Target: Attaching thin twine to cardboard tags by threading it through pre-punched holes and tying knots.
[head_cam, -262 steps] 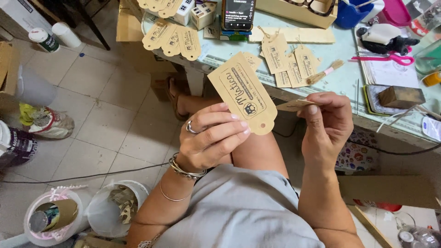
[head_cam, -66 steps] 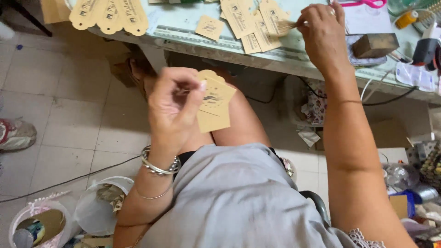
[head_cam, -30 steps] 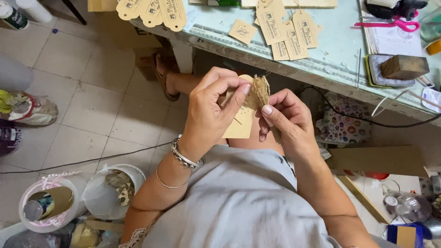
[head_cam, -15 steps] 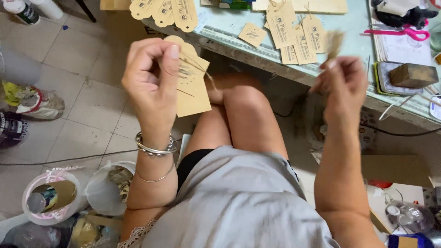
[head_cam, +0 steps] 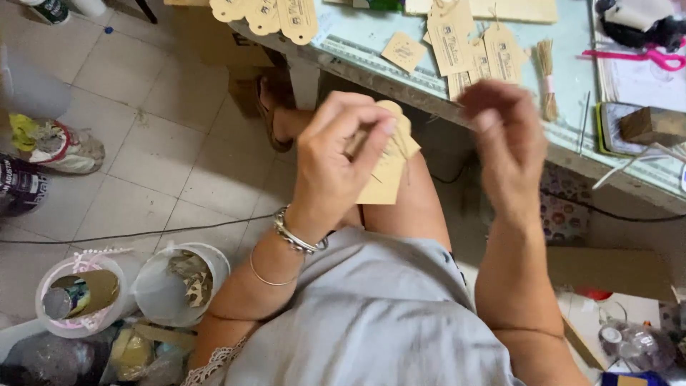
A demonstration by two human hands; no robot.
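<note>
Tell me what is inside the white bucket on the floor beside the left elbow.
The white bucket holds brownish paper scraps near its far wall. Its bottom cannot be seen, hidden by the scraps and the near rim. The left hand holds a kraft tag above.

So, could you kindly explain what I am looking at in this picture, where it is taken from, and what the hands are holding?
There is no machine here. A camera worn on a seated person's head looks down at their lap and two bare hands. The left hand, with bracelets on the wrist, holds a tan paper tag with thin twine at its top. The right hand is raised beside it and blurred, so I cannot tell whether it holds anything. Beyond the hands is a pale green table. On it lie more tan tags, a small bundle of twine, pink-handled scissors and a wooden block. On the tiled floor to the left stand two white buckets with scraps and rolls inside.
</note>
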